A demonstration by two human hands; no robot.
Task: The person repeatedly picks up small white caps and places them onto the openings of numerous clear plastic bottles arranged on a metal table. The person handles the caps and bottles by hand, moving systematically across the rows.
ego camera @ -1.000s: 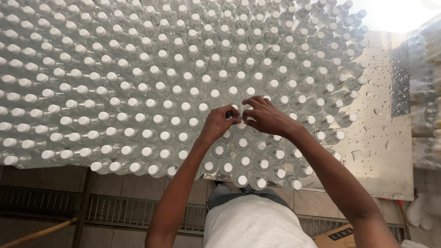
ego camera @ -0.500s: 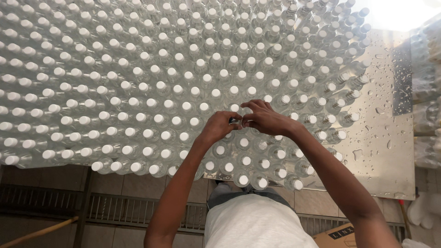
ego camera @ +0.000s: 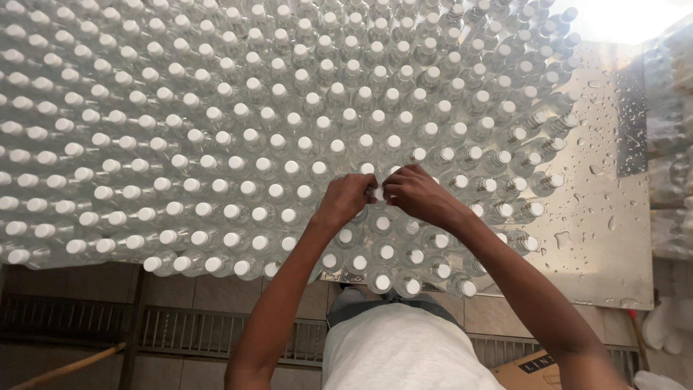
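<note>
We see hundreds of clear white-capped bottles (ego camera: 238,144), too many to count, filling the left and centre. At centre, our left hand (ego camera: 346,198) and right hand (ego camera: 417,193) pinch one bottle cap (ego camera: 376,192). At right, one wet metal table (ego camera: 613,217).

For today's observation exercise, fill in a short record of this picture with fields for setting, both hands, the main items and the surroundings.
Setting: wet metal table seen from above
Left hand: fingers pinched at a white cap, meeting the right hand
Right hand: fingers at the same cap
Main items: clear bottles with white caps, upright, packed in close rows
Surroundings: floor grate, cardboard box at lower right
</note>
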